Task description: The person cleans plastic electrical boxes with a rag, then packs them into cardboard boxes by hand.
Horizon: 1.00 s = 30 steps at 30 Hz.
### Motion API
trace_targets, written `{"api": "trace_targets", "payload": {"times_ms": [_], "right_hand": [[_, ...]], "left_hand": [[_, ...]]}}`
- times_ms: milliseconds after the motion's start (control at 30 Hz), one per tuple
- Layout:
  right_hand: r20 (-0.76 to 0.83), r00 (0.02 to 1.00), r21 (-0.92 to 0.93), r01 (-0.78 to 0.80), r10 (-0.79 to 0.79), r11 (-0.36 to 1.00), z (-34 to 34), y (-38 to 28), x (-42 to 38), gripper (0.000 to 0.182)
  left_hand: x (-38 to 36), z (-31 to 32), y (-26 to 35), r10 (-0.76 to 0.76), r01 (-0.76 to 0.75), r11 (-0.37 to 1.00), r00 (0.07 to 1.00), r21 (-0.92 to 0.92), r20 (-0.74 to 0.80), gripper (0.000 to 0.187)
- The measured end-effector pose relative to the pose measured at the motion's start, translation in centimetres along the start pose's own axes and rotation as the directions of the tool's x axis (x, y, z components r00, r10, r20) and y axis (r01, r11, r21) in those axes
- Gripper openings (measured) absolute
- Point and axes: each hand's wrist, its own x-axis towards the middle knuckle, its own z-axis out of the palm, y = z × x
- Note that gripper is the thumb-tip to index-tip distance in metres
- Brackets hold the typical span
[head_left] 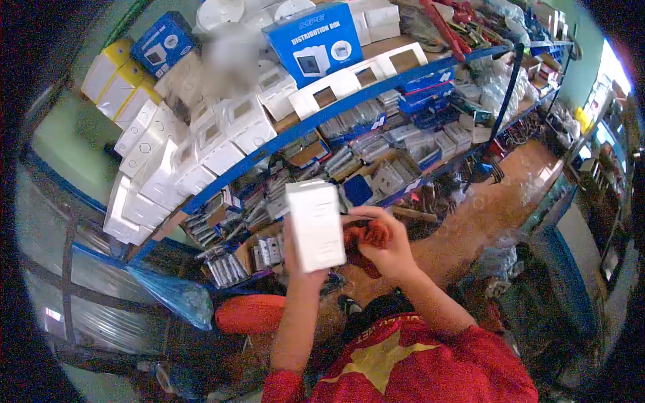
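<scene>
A white box [316, 228] with small lines of print stands upright in front of me. My left hand [304, 274] is closed around it from behind, its fingers mostly hidden by the box. Just right of the box, my right hand [391, 247] is curled around a crumpled red-orange thing that looks like cloth [373, 233]. Its index finger points toward the box's right edge. Behind both hands, the lower shelf carries cartons of packaged switch plates [269, 252] and a small dark blue box [357, 191].
A blue-edged shelf [376, 89] runs across, stacked with white boxes [248, 124] and a blue distribution box carton [312, 41]. A red rounded object [248, 314] and a blue plastic bag [176, 295] are at lower left. Brown floor [463, 232] stretches away to the right.
</scene>
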Motion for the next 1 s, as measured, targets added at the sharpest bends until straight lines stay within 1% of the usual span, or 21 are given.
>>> {"api": "trace_targets", "payload": {"times_ms": [33,67,133,167,233,267,300,367,400,433,467,533,567,600,667,767,800,833,867,933,1000], "right_hand": [[-0.059,0.990,0.170,-0.117,0.129,0.978,-0.4,1.2,0.0,0.059],[-0.053,0.977,0.251,-0.189,0.209,0.949,-1.4,1.1,-0.1,0.055],[-0.045,0.953,0.657,-0.199,0.301,0.727,-2.2,1.5,0.1,0.059],[0.035,0.983,0.690,-0.152,0.178,0.708,-2.4,1.0,0.0,0.072],[0.052,0.988,0.630,-0.145,0.145,0.763,-1.5,0.7,0.0,0.078],[0.062,0.990,0.597,-0.141,0.129,0.790,-1.1,0.4,-0.1,0.081],[0.062,0.989,0.496,-0.146,0.133,0.856,-0.6,-1.0,-0.4,0.089],[0.102,0.994,0.338,-0.066,0.033,0.939,-0.9,0.0,-0.7,0.069],[0.151,0.989,0.239,-0.045,0.009,0.970,-1.0,0.1,-1.1,0.062],[0.176,0.983,0.088,0.043,-0.058,0.995,-1.2,-0.2,-0.8,0.059],[0.154,0.988,0.127,-0.050,0.030,0.991,-1.3,-0.3,-1.1,0.056],[0.118,0.972,0.207,-0.225,0.203,0.952,-1.7,-0.3,-1.3,0.052],[0.002,0.998,0.146,-0.065,0.066,0.987,-1.9,0.6,-1.4,0.052],[-0.092,0.996,0.140,0.018,-0.005,0.990,-1.9,1.8,-1.3,0.051],[-0.091,0.995,0.118,-0.017,0.028,0.993,-2.8,2.9,-1.3,0.055],[-0.005,0.981,0.379,-0.177,0.194,0.908,-2.0,-0.1,-1.1,0.064],[0.026,0.988,0.385,-0.148,0.149,0.911,-1.7,-0.3,-1.2,0.070],[0.112,0.975,0.317,-0.219,0.193,0.923,-1.9,-0.2,-1.2,0.070],[0.192,0.951,0.241,-0.284,0.241,0.928,-2.3,0.1,-1.4,0.071],[0.237,0.964,0.127,-0.152,0.119,0.980,-2.6,0.2,-1.7,0.066],[0.248,0.969,0.008,-0.007,0.005,1.000,-3.0,0.5,-1.9,0.061]], "left_hand": [[-0.1,0.2,-0.2,0.027,-0.022,0.998,0.995,0.053,-0.097,0.051],[-0.2,0.3,-0.3,0.053,-0.032,0.994,0.980,0.108,-0.192,0.062],[-0.4,0.4,-0.4,0.091,-0.043,0.981,0.963,0.190,-0.254,0.065],[-0.2,-0.1,-0.5,0.166,-0.092,0.936,0.966,0.339,-0.196,0.067],[-0.2,-1.0,-0.8,0.270,-0.180,0.780,0.961,0.599,-0.062,0.073],[-0.4,-0.3,-1.0,0.280,-0.189,0.773,0.958,0.605,-0.058,0.076],[-0.5,2.1,-0.7,0.292,-0.201,0.765,0.955,0.612,-0.051,0.078],[-0.1,2.6,-0.7,0.338,-0.241,0.728,0.941,0.642,-0.030,0.081],[0.2,1.0,-1.1,0.305,-0.193,0.775,0.948,0.602,-0.088,0.080],[0.3,-0.9,-1.4,0.269,-0.143,0.816,0.951,0.560,-0.149,0.078],[0.1,-2.3,-1.5,0.231,-0.094,0.852,0.950,0.514,-0.209,0.077],[-0.4,-1.4,-1.8,0.315,-0.092,0.760,0.918,0.643,-0.241,0.077],[-0.6,-0.7,-1.5,0.393,-0.162,0.633,0.910,0.757,-0.133,0.079],[-0.8,0.0,-1.2,0.447,-0.227,0.487,0.895,0.844,-0.017,0.082],[-1.0,1.1,-1.0,0.459,-0.194,0.466,0.887,0.863,-0.049,0.086],[-0.8,0.4,-0.6,0.473,-0.202,0.448,0.880,0.871,-0.039,0.090],[-0.8,0.0,-0.4,0.472,-0.208,0.441,0.881,0.873,-0.029,0.091],[-0.9,0.3,-0.3,0.493,-0.241,0.439,0.870,0.866,-0.008,0.094],[-1.1,-0.1,-0.1,0.453,-0.241,0.472,0.892,0.848,0.002,0.094],[-1.3,-1.6,0.5,0.370,-0.240,0.536,0.928,0.809,0.030,0.094],[-1.4,-2.5,1.1,0.371,-0.256,0.548,0.928,0.796,0.043,0.097]]}}
